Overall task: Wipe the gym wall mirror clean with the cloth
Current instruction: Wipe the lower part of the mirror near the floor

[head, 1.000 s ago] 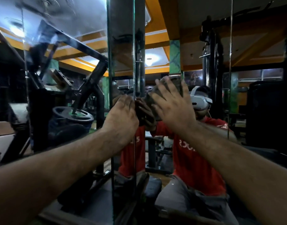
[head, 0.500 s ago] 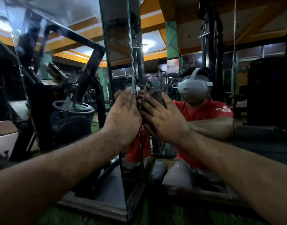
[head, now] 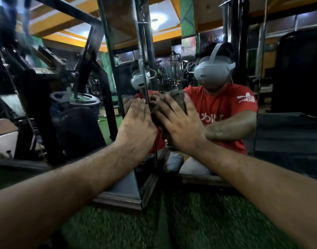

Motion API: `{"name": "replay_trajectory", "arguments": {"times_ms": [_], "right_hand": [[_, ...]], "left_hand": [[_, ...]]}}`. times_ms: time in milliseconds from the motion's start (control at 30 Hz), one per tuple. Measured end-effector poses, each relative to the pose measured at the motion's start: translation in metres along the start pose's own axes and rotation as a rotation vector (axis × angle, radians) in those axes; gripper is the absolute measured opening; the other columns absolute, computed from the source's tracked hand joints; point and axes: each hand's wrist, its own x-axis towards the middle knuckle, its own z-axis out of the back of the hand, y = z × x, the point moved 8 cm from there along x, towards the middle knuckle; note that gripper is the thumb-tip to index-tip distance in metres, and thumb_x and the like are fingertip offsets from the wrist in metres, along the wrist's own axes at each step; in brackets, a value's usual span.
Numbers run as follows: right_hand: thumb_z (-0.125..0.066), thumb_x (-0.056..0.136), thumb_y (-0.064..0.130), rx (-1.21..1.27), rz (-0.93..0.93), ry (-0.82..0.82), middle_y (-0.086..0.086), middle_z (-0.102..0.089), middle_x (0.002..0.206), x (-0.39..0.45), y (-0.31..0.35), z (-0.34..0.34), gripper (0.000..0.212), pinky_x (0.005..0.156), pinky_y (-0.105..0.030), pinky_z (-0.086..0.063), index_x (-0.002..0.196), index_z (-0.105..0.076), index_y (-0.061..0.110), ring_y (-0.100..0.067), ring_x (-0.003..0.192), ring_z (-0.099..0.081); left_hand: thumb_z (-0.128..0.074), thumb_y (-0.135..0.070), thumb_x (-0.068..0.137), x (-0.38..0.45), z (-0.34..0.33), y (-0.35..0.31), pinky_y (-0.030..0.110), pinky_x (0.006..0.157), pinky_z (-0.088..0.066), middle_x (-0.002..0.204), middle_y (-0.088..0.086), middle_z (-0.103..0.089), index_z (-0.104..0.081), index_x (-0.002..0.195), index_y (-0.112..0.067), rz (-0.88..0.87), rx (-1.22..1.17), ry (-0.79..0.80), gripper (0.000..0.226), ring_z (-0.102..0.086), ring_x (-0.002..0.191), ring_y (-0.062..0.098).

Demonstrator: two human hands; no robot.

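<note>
— Forearms first, both reaching in from the bottom edge over green turf flooring [head: 199, 221]. What are they doing?

— The left hand [head: 136, 126] lies flat with straight fingers together against the narrow mirrored face left of the glass corner edge. It holds nothing.

— And the other?

— The right hand [head: 179, 123] has its fingers spread and presses a dark, bunched cloth [head: 175, 99] against the mirror [head: 279, 87], just right of that corner edge. The cloth shows above and between the fingers; its lower part is hidden behind the palm.

— Do the hands touch?

— They sit just beside each other, with the glass corner between them. I cannot tell whether they make contact.

— What lies at the foot of the glass?

— A dark wooden base frame [head: 118, 200] meets the turf.

— And farther off?

— In the reflection, a person in a red shirt [head: 224, 108] wears a white headset [head: 211, 71]. To the left stands a black weight machine [head: 82, 72] carrying a plate [head: 77, 99], under a ceiling with orange beams.
</note>
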Motion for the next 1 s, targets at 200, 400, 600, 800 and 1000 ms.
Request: {"name": "replay_trajectory", "arguments": {"times_ms": [200, 400, 600, 800, 1000], "right_hand": [[-0.047, 0.095, 0.035, 0.122, 0.324, 0.189, -0.006, -0.055, 0.153, -0.073, 0.058, -0.03, 0.048, 0.124, -0.062, -0.009, 0.136, -0.068, 0.02, -0.03, 0.151, -0.039], [-0.048, 0.102, 0.034, 0.125, 0.203, 0.109, -0.009, -0.05, 0.158, -0.099, 0.061, -0.028, 0.044, 0.125, -0.062, -0.009, 0.14, -0.063, 0.016, -0.032, 0.153, -0.033], [-0.04, 0.096, 0.035, 0.135, 0.407, 0.168, -0.007, -0.056, 0.153, -0.114, 0.063, -0.028, 0.048, 0.127, -0.061, 0.002, 0.131, -0.07, 0.021, -0.033, 0.15, -0.04], [-0.044, 0.098, 0.033, 0.117, 0.378, 0.211, -0.009, -0.05, 0.158, -0.134, 0.056, -0.023, 0.048, 0.127, -0.062, -0.002, 0.138, -0.065, 0.017, -0.033, 0.154, -0.035], [-0.05, 0.101, 0.035, 0.04, 0.339, 0.103, -0.011, -0.053, 0.156, -0.094, -0.002, 0.002, 0.04, 0.125, -0.066, -0.014, 0.133, -0.065, 0.017, -0.035, 0.152, -0.038]], "left_hand": [[-0.033, -0.029, 0.106, -0.017, -0.006, -0.03, 0.058, 0.123, -0.001, 0.157, 0.035, -0.026, -0.028, 0.15, 0.011, -0.016, -0.064, 0.002, 0.059, -0.018, 0.149, 0.049], [-0.029, -0.022, 0.105, -0.027, -0.025, -0.055, 0.057, 0.124, -0.007, 0.157, 0.037, -0.024, -0.03, 0.149, 0.012, -0.019, -0.155, 0.042, 0.056, -0.016, 0.15, 0.05], [-0.03, -0.024, 0.106, -0.031, -0.033, -0.07, 0.058, 0.124, -0.007, 0.158, 0.035, -0.024, -0.033, 0.15, 0.009, -0.001, -0.193, 0.056, 0.054, -0.015, 0.15, 0.049], [-0.027, -0.021, 0.105, -0.028, -0.037, -0.08, 0.057, 0.124, -0.009, 0.157, 0.035, -0.027, -0.034, 0.148, 0.01, 0.034, -0.266, 0.048, 0.054, -0.017, 0.15, 0.049], [-0.009, -0.016, 0.096, -0.027, -0.025, -0.088, 0.052, 0.126, -0.005, 0.16, 0.029, -0.025, -0.021, 0.154, 0.008, 0.053, -0.407, -0.069, 0.064, -0.016, 0.152, 0.043]]}}
